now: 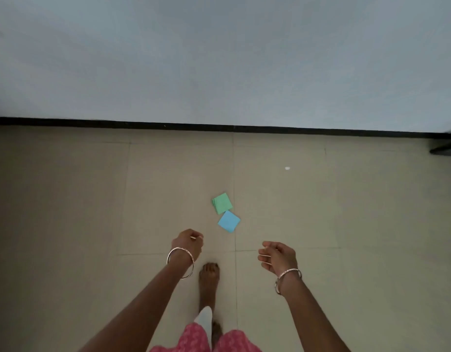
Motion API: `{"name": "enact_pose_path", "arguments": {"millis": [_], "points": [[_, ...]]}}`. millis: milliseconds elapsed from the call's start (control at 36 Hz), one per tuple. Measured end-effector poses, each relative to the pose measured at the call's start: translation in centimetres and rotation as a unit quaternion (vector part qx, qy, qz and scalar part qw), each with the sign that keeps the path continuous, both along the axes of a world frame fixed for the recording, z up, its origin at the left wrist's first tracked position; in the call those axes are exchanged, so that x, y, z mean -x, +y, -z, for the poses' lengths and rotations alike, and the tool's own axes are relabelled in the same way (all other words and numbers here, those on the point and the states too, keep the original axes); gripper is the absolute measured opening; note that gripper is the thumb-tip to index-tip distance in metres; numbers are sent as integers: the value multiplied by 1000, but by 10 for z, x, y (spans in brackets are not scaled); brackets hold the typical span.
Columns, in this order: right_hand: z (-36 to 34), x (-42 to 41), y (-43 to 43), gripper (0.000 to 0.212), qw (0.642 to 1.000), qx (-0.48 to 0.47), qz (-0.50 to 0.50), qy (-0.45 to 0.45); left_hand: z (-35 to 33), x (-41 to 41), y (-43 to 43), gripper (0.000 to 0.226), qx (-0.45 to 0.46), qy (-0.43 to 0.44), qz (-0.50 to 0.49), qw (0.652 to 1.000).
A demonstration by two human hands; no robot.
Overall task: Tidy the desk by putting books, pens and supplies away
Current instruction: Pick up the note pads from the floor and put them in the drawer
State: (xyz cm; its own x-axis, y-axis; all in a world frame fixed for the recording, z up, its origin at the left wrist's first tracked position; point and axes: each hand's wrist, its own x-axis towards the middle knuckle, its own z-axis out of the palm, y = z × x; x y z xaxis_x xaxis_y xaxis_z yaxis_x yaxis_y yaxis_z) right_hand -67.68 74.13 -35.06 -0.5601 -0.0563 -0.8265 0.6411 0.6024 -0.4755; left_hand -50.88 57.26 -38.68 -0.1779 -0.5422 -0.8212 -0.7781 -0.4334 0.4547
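Green notepad [222, 203] and blue notepad [229, 221] lie touching on the floor [92, 199] ahead of you. Left hand [187, 241], right hand [276, 255]: fingers loosely curled, empty. Pickup not yet done; worktop unseen.

the floor [346, 212] is beige tile with thin grout lines, meeting the wall at a black skirting strip [168, 124]; a green pad of square notes [222, 203] lies flat near a grout line; a blue pad [229, 221] lies just below it, corner to corner; a small white speck [287, 168] sits well apart to the right; a bare foot [208, 278] stands nearer; a dark furniture base [447, 148] rests at the right edge
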Motion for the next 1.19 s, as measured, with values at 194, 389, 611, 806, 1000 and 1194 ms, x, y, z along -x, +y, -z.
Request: {"name": "enact_pose_path", "arguments": {"millis": [194, 389, 611, 806, 1000, 1194], "points": [[141, 40, -34, 19, 998, -38, -42, -15, 113, 43, -21, 14, 20, -74, 54, 996], [297, 63, -68, 18, 992, -49, -118, 20, 262, 72, -19, 20, 13, -102, 79, 992], [455, 77, -90, 19, 956, -95, -254, 114, 416, 80, 21, 51, 21, -93, 167, 981], [531, 70, -112, 40, 898, -113, -378, 196, 495, 95, 51, 75, 124, -148, 197, 961], [551, 50, -129, 63, 847, -177, -385, 321, 510, 126, 65, 73, 205, -247, 170, 932], [569, 76, -151, 83, 901, -181, -357, 170, 523, 132, 53, 71, 169, -215, 172, 946]]}}
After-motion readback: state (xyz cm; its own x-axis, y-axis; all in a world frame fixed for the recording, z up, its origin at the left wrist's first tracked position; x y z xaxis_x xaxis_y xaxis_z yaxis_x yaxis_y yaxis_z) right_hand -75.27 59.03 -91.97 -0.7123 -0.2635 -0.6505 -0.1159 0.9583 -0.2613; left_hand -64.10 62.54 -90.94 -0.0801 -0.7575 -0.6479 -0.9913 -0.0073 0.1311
